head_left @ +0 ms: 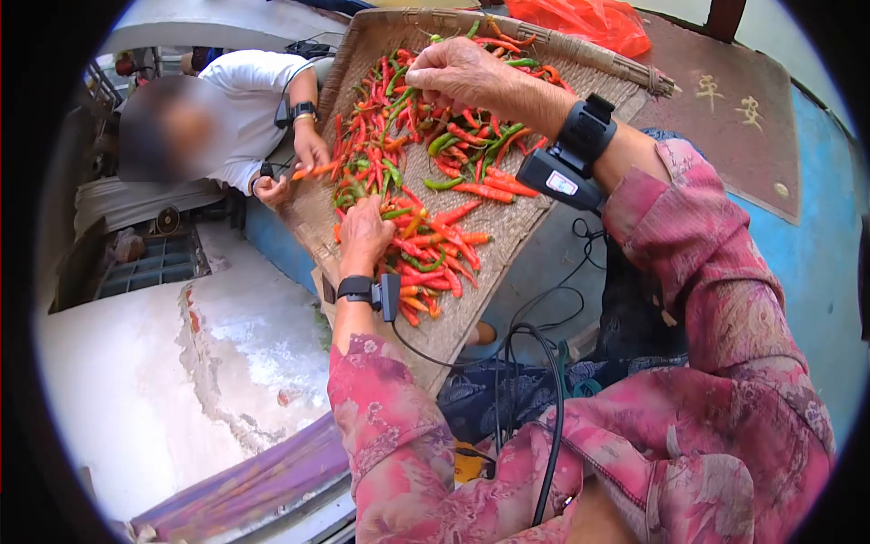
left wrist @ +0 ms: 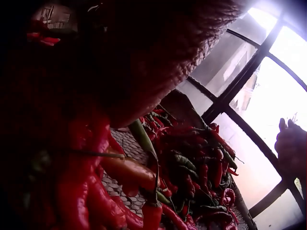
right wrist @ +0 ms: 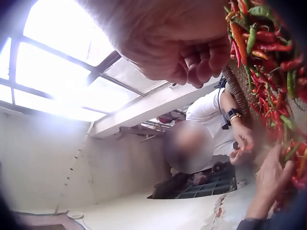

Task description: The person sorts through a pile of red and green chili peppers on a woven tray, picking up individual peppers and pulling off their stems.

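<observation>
Red, green and orange chili peppers (head_left: 453, 238) lie spread over a woven tray (head_left: 435, 331). At the near pile, the left hand (head_left: 365, 234) reaches down with its fingertips among the peppers; whether it grips one is hidden. In the left wrist view, red peppers (left wrist: 91, 191) fill the area under the dark palm. Raised above the tray's far part, the right hand (head_left: 467, 77) has its fingers curled in. The right wrist view shows those curled fingers of the right hand (right wrist: 199, 62) with no pepper visible in them.
Across the tray's left edge, another person in a white shirt (head_left: 258, 77) holds an orange pepper (head_left: 314, 171). A red plastic bag (head_left: 589, 25) lies behind the tray. Black cables (head_left: 544, 340) hang below its near side.
</observation>
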Demonstrator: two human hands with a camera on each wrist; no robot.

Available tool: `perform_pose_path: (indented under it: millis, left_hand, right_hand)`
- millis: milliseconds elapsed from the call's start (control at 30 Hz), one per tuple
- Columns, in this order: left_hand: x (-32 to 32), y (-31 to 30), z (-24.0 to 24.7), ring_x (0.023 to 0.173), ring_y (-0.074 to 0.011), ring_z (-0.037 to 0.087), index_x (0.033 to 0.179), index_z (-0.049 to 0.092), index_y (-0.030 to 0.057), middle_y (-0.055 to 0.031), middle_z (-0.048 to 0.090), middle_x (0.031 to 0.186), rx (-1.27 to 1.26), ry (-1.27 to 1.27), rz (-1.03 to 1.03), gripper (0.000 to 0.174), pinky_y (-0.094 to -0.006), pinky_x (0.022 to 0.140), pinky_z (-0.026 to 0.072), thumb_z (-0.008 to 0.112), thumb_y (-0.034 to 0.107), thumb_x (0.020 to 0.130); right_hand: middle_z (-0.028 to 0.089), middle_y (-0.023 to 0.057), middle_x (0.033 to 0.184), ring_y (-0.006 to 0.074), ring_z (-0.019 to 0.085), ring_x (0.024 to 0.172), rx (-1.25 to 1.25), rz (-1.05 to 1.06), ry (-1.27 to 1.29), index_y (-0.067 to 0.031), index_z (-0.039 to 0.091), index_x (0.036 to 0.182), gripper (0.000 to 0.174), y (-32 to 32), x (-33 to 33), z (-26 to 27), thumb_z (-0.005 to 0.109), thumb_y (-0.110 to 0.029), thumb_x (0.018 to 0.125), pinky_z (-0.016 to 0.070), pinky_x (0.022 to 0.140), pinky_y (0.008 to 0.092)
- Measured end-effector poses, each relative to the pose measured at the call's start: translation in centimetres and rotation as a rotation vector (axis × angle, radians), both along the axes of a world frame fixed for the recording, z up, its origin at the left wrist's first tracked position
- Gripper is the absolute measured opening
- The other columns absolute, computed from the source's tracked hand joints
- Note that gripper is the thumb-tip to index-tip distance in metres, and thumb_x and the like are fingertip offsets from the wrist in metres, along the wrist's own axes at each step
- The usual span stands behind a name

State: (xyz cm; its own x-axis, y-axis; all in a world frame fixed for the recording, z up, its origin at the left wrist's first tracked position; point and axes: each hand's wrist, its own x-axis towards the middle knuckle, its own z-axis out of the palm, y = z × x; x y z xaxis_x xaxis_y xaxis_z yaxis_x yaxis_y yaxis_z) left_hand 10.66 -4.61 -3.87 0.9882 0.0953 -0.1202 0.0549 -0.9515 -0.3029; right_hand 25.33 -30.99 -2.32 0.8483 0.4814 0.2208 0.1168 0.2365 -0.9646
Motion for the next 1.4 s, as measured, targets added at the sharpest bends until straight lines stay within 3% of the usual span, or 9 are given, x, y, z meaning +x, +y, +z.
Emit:
perform_pose_path:
  millis: [133,167,300,433,633,767,967,1167,1400]
  left_hand:
    - [-5.3,0.6,0.4,0.096,-0.0382,0.054,0.097,0.055,0.0054,-0.0177,0.057,0.102,-0.141,-0.034,-0.058,0.028,-0.0446,0.081,0.0456,0.057,0.002,0.069]
    - [-6.4,0.6,0.3,0.097,-0.0383,0.053,0.1,0.055,0.005,-0.0173,0.056,0.104,-0.242,-0.124,-0.104,0.03,-0.0439,0.082,0.0454,0.058,0.002,0.07]
    - [-9.3,0.2,-0.4,0.107,-0.0363,0.051,0.115,0.052,0.0064,-0.0154,0.053,0.116,-0.319,-0.244,-0.15,0.043,-0.042,0.092,0.0415,0.06,0.002,0.073]
    - [-10.9,-0.2,-1.2,0.114,-0.0341,0.047,0.12,0.05,0.0082,-0.014,0.05,0.125,-0.254,-0.29,-0.135,0.048,-0.0421,0.098,0.0373,0.062,0.005,0.073]
    - [-12.0,-0.7,-1.2,0.113,-0.0335,0.047,0.116,0.052,0.0072,-0.0137,0.052,0.122,-0.328,-0.319,-0.037,0.043,-0.0413,0.097,0.0375,0.063,0.006,0.074]
    - [-12.7,-0.5,-1.9,0.112,-0.0333,0.048,0.112,0.053,0.0064,-0.0136,0.053,0.12,-0.433,-0.375,-0.095,0.041,-0.041,0.097,0.0377,0.062,0.004,0.073]
    - [-12.9,0.3,-3.3,0.112,-0.0335,0.049,0.114,0.053,0.0059,-0.0137,0.053,0.121,-0.507,-0.452,-0.135,0.043,-0.0411,0.098,0.0377,0.063,0.005,0.073]
    - [-12.0,-0.3,0.6,0.118,-0.0328,0.044,0.123,0.051,0.0067,-0.0136,0.048,0.128,-0.479,-0.15,-0.123,0.068,-0.0428,0.099,0.0354,0.075,0.036,0.067]
    - [-7.7,-1.4,2.8,0.103,-0.0335,0.053,0.113,0.058,0.0033,-0.0158,0.06,0.107,-0.718,-0.172,-0.159,0.047,-0.0416,0.089,0.0417,0.065,0.037,0.08]
  right_hand:
    - [0.062,0.0065,0.063,0.0123,0.058,0.05,-0.169,-0.036,-0.167,0.0006,0.065,0.08,0.025,0.1,-0.3,-1.1,0.056,-0.022,0.083,0.0492,0.049,0.0277]
    - [0.057,0.001,0.062,0.0086,0.053,0.054,-0.212,0.036,-0.219,-0.0001,0.063,0.09,0.027,0.6,0.1,-1.8,0.055,-0.026,0.089,0.0422,0.047,0.0242]
    - [0.061,0.0071,0.062,0.0136,0.058,0.056,-0.333,0.064,-0.513,0.002,0.064,0.083,0.023,1.0,-1.8,-2.5,0.055,-0.02,0.084,0.0474,0.053,0.03]
    - [0.065,0.0145,0.077,0.0283,0.064,0.072,-0.536,0.185,-0.636,0.0005,0.064,0.085,0.021,1.8,-3.6,-4.8,0.055,-0.017,0.079,0.0496,0.066,0.0389]
    - [0.064,0.0171,0.1,0.0322,0.061,0.094,-0.682,0.393,-0.715,-0.0055,0.06,0.112,0.033,3.3,-8.4,-7.9,0.057,-0.022,0.083,0.0486,0.08,0.0408]
    - [0.067,0.016,0.087,0.0334,0.064,0.084,-0.924,0.297,-0.694,-0.0086,0.062,0.104,0.035,4.0,-12.4,-8.9,0.06,-0.035,0.081,0.0515,0.067,0.0442]
    - [0.065,0.0179,0.079,0.0349,0.064,0.079,-0.872,0.154,-0.595,-0.007,0.062,0.089,0.023,6.1,-13.8,-11.9,0.058,-0.027,0.08,0.0509,0.065,0.0434]
    - [0.064,0.0174,0.081,0.0356,0.062,0.08,-0.683,0.051,-0.419,-0.0039,0.062,0.088,0.016,5.5,-14.4,-10.1,0.056,-0.016,0.079,0.049,0.07,0.0441]
    - [0.064,0.0132,0.085,0.0318,0.062,0.084,-0.402,-0.027,-0.548,-0.003,0.062,0.092,0.012,6.3,-14.5,-7.9,0.054,-0.008,0.084,0.0494,0.071,0.0406]
